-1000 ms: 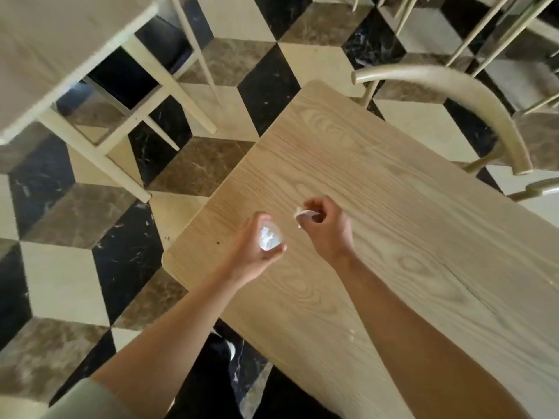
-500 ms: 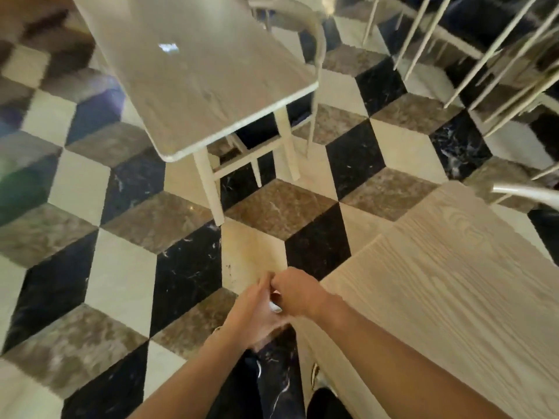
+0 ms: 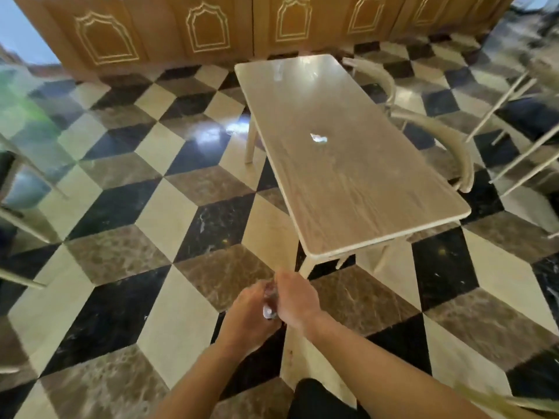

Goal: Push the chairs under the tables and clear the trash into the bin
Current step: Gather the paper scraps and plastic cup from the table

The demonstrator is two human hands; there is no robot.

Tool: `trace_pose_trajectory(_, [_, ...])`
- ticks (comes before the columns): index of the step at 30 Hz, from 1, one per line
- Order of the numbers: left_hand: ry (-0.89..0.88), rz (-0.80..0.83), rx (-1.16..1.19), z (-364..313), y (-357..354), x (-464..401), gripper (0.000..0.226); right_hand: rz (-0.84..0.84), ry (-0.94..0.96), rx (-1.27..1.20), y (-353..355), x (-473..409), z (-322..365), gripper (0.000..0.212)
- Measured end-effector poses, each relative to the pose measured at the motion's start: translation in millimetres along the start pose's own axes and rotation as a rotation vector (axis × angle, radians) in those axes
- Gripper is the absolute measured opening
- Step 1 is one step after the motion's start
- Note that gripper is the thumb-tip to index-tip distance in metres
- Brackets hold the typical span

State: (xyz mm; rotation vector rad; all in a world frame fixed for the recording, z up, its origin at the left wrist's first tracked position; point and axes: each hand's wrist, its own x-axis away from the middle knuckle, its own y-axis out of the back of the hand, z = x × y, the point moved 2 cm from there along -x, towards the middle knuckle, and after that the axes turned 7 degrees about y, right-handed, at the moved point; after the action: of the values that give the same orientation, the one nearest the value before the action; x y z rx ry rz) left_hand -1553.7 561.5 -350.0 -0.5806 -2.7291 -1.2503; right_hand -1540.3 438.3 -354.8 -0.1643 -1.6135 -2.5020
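Observation:
My left hand [image 3: 246,317] and my right hand [image 3: 296,299] are pressed together in front of me above the floor, both closed around a small wad of white trash [image 3: 268,311] that shows between them. Ahead stands a long light wooden table [image 3: 363,189]. A crumpled white scrap [image 3: 318,138] lies on its middle, and a smaller pale piece [image 3: 277,71] lies near its far end. Two curved-back chairs [image 3: 444,140] stand along the table's right side, tucked close to it.
The floor is a black, cream and brown cube-pattern tile. A wooden panelled counter [image 3: 211,28] runs along the back. Pale chair and table legs show at the left edge [image 3: 21,213] and the right edge [image 3: 520,152].
The view has swung up from the near table to the floor and the far table. My hands came together, and the scrap from my right hand joined the wad in my left.

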Motion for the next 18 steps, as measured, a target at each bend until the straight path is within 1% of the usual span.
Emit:
trace_pose_trajectory(1, [-0.009,-0.002,0.005,7.7,10.8,-27.1,0.039,0.049,-0.023,0.013,3.4,-33.7,1.2,0.024])
trace_pose_trajectory(3, [-0.010,-0.005,0.012,14.2,30.8,-80.5,0.049,0.157,-0.046,-0.089,15.0,-90.7,-1.8,0.035])
trace_pose_trajectory(4, [-0.017,-0.002,0.006,16.0,40.6,-110.7,0.050,0.202,-0.057,-0.211,21.5,-118.6,-5.6,0.042])
trace_pose_trajectory(6, [-0.004,0.015,0.018,22.7,61.5,-182.6,0.050,0.270,-0.101,-0.543,34.6,-182.1,-23.0,0.051])
trace_pose_trajectory(8, [0.014,0.025,0.047,25.9,86.7,-263.7,0.049,0.315,-0.133,-0.791,51.7,-252.3,-49.1,0.052])
trace_pose_trajectory(9, [0.003,0.018,0.052,31.9,98.4,-322.3,0.048,0.266,-0.162,-0.878,56.9,-306.5,-70.0,0.049])
trace_pose_trajectory(10, [-0.006,0.019,0.062,34.8,109.3,-372.1,0.045,0.159,-0.210,-0.942,62.5,-354.7,-93.2,0.046])
trace_pose_trajectory(11, [-0.007,0.013,0.071,33.3,120.3,-398.3,0.042,-0.007,-0.268,-0.959,71.4,-383.2,-111.2,0.042])
trace_pose_trajectory(12, [-0.002,0.024,0.082,37.3,129.5,-464.4,0.042,-0.198,-0.358,-0.912,80.0,-444.8,-142.9,0.038])
trace_pose_trajectory(13, [0.005,0.035,0.076,39.4,136.6,-497.5,0.044,-0.364,-0.440,-0.821,88.9,-476.5,-165.2,0.036])
trace_pose_trajectory(14, [-0.002,0.045,0.069,41.4,142.5,-521.5,0.048,-0.474,-0.489,-0.705,96.9,-500.3,-183.9,0.038])
trace_pose_trajectory(15, [0.004,0.066,0.056,43.6,149.3,-552.3,0.052,-0.522,-0.559,-0.595,102.1,-526.6,-204.4,0.042])
trace_pose_trajectory(16, [0.004,0.088,0.048,45.8,156.4,-578.7,0.056,-0.515,-0.639,-0.476,104.0,-549.0,-222.9,0.047])
trace_pose_trajectory(18, [0.020,0.132,0.061,56.4,175.8,-638.3,0.058,-0.405,-0.847,-0.297,104.6,-593.8,-244.6,0.051])
